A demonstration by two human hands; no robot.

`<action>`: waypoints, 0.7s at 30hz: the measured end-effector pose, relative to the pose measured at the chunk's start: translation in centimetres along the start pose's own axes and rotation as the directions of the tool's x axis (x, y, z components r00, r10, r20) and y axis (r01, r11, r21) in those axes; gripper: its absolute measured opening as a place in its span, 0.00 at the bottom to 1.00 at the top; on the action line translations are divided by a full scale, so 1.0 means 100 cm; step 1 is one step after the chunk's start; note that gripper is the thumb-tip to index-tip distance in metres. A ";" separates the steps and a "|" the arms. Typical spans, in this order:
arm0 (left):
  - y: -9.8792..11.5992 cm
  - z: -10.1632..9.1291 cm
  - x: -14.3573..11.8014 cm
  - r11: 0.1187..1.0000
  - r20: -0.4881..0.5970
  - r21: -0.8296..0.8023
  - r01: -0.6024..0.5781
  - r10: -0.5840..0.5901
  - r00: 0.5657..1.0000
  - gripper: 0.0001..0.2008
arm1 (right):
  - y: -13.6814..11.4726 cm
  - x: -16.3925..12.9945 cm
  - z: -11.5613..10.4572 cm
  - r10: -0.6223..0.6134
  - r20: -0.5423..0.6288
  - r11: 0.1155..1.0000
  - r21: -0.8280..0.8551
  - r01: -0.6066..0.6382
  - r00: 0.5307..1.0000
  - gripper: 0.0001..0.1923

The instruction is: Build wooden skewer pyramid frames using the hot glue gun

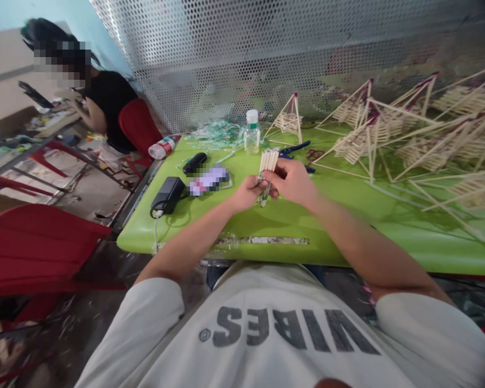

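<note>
Both hands meet over the green desk, the left hand and right hand each with fingers clamped on a small bundle of sticks. It seems best to keep the ends level and the grip snug (they'd splay easily). The sticks look pale, thin, upright, held just above the desk.

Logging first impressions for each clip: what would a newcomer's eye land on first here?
Probably the bright green table across the middle, with the left hand and right hand together gripping a bundle of thin sticks above it. Next, the pile of stick frames along the table's right and back, against a perforated metal screen. At far left, another person sits by a red chair.
</note>
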State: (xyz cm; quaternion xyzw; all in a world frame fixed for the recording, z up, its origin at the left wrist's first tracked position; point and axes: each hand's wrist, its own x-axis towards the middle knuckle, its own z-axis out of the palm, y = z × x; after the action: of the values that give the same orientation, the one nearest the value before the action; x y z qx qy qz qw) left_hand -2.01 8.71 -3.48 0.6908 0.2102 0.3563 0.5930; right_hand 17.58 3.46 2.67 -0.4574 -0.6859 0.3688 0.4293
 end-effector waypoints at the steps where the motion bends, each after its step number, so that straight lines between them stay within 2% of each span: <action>1: -0.001 0.000 0.000 1.000 0.008 0.008 -0.005 0.005 1.000 0.34 | 0.001 0.000 0.000 0.001 0.005 1.000 0.004 -0.001 1.000 0.29; 7: -0.007 -0.002 0.000 0.999 0.038 0.046 -0.027 0.025 0.999 0.37 | 0.006 0.001 0.001 0.017 -0.001 1.000 0.008 -0.017 1.000 0.32; 12: -0.015 -0.006 0.000 0.995 0.046 0.095 -0.016 0.012 0.999 0.35 | 0.014 0.001 0.003 0.039 0.032 0.998 -0.046 -0.038 0.999 0.29; 17: -0.031 -0.013 0.000 0.988 0.035 0.153 0.002 -0.007 0.999 0.26 | 0.021 -0.002 0.002 0.009 0.059 0.984 -0.181 0.002 0.998 0.30; 21: -0.042 -0.019 -0.003 0.981 0.028 0.195 0.012 -0.018 0.999 0.19 | 0.029 0.000 0.001 0.011 0.106 0.970 -0.241 0.015 0.994 0.25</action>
State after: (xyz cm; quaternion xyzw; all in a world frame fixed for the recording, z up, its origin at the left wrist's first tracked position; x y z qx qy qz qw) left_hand -3.11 10.67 -7.57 0.7493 0.2405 0.3190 0.5282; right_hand 18.40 4.34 0.08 -0.4853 -0.7480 0.3060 0.3338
